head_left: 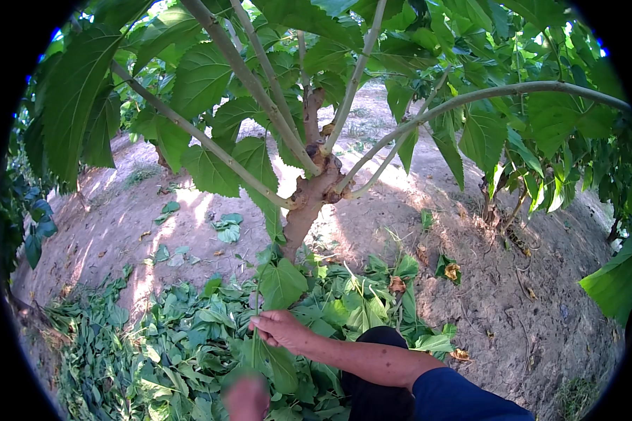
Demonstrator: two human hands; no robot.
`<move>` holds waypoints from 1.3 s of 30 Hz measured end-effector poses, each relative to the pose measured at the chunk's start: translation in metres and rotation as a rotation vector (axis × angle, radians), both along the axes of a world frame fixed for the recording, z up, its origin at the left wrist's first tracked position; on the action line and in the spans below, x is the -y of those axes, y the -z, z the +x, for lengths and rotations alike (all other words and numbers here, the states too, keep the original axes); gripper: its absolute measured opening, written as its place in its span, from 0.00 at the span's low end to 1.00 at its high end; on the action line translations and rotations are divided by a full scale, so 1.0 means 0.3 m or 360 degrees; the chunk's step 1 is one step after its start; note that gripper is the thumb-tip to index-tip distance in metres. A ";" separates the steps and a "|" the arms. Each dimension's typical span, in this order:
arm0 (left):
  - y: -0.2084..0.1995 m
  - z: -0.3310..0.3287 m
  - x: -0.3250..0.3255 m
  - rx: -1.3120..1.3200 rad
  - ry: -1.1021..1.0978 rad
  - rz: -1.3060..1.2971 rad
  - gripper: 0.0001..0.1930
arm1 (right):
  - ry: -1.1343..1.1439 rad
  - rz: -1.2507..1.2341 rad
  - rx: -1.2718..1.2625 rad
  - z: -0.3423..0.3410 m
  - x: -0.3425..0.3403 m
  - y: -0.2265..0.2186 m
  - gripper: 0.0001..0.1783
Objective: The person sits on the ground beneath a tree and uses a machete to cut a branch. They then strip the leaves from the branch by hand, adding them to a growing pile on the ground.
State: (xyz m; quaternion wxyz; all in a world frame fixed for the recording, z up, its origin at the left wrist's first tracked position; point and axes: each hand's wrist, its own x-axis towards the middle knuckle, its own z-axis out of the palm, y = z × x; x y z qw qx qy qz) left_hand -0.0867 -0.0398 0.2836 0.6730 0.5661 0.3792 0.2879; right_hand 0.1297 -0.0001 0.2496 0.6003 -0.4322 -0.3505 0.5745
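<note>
My right hand (281, 330) reaches in from the lower right, fingers closed around a thin green leafy shoot (257, 298). One broad leaf (282, 283) shows just above that hand, and more leaves hang below it. My left hand (246, 397) is a blurred shape near the bottom edge, below the shoot; its fingers cannot be made out. Ahead stands a short, knobbly trunk (304, 223), from whose top several long pale branches (260, 105) fan out with large toothed leaves.
A thick heap of cut leaves (182, 337) covers the ground around the trunk's foot and to the left. My dark-clad knee (381, 337) is beside my right forearm. Bare soil (534, 302) slopes at right, and leafy plants (498, 182) crowd the far right.
</note>
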 end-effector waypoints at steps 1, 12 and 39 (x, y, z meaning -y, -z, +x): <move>0.000 0.002 0.003 -0.0042 -0.0006 0.0026 0.12 | 0.0002 -0.0006 -0.0003 -0.002 0.001 -0.002 0.18; 0.196 -0.050 -0.041 -0.0400 0.0099 0.0868 0.13 | 0.0016 -0.0115 -0.0020 -0.010 0.010 -0.007 0.18; -0.003 -0.007 -0.003 -0.0100 -0.0001 -0.0034 0.11 | -0.0033 -0.0070 -0.0102 -0.010 0.018 -0.020 0.17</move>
